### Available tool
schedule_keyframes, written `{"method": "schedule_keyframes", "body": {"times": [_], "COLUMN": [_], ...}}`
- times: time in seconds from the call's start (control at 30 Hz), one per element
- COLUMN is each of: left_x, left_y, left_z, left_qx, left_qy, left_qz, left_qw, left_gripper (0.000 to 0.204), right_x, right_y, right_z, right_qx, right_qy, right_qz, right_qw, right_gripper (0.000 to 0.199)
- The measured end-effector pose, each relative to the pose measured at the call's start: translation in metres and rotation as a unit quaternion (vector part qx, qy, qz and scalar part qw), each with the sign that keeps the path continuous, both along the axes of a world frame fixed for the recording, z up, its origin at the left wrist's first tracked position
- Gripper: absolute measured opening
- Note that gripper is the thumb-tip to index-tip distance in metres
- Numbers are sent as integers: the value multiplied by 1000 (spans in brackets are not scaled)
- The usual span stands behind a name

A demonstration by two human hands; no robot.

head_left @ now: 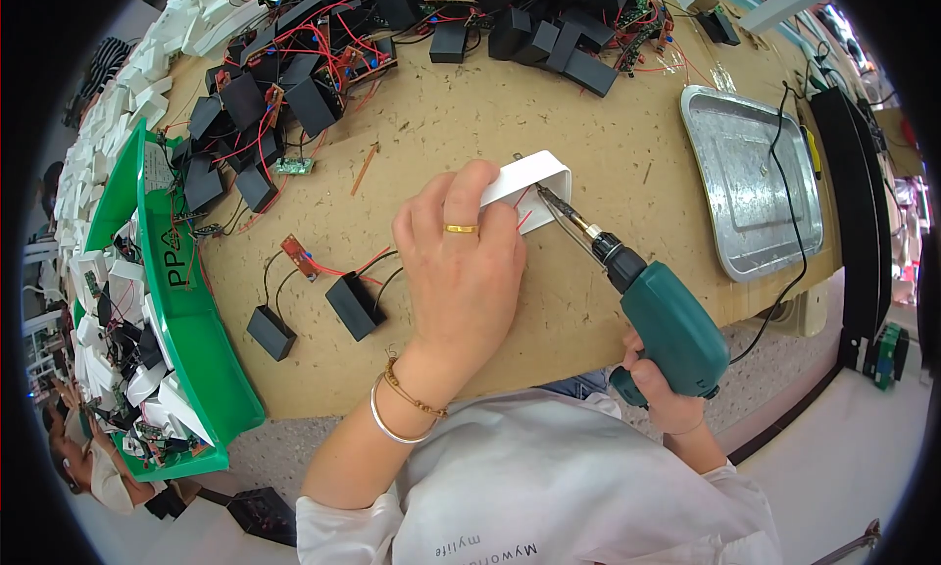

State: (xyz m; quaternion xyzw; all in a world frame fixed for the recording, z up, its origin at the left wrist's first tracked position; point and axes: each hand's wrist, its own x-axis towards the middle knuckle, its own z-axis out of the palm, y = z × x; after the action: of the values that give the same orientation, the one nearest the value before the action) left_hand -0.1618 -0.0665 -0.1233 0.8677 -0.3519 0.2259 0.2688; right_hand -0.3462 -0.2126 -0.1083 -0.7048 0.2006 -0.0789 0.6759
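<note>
My left hand [463,261] is closed round a white plastic housing [537,170] and keeps it on the brown tabletop, its open side toward the right. In my right hand [670,400] is a green pistol-shaped soldering gun [676,322]. The gun's metal tip reaches into the housing's opening, close to red wires there; whether it touches anything inside is hard to see. Beside my left wrist lie a black box [356,306] and a smaller black box [272,333] with dark leads. A small brown circuit board [298,255] with red wires sits by them.
A green bin [196,335] of white housings and boards stands at the left. Heaped black boxes [316,106] with red wires cover the far side, white housings [147,99] beyond. At the right, a black cable [799,271] crosses a metal tray [727,163]. Another person [103,462] is far left.
</note>
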Motion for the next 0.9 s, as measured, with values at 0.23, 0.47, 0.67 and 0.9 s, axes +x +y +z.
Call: {"method": "schedule_keyframes", "body": {"times": [0.23, 0.47, 0.67, 0.9], "left_x": [0, 1, 0, 0], "left_y": [0, 0, -1, 0], "left_z": [1, -1, -1, -1], "left_qx": [-3, -6, -4, 0], "left_qy": [2, -6, -6, -3], "left_qz": [-4, -1, 1, 3], "left_qw": [1000, 1000, 1000, 1000], "left_gripper": [15, 14, 14, 15], "right_x": [2, 0, -2, -3], "right_y": [0, 0, -1, -1], "right_z": [3, 0, -1, -2], "right_qx": [29, 41, 46, 39], "right_qy": [-9, -21, -31, -29], "right_qz": [4, -10, -23, -15], "right_qw": [1000, 999, 998, 999], "right_gripper": [45, 55, 55, 55]}}
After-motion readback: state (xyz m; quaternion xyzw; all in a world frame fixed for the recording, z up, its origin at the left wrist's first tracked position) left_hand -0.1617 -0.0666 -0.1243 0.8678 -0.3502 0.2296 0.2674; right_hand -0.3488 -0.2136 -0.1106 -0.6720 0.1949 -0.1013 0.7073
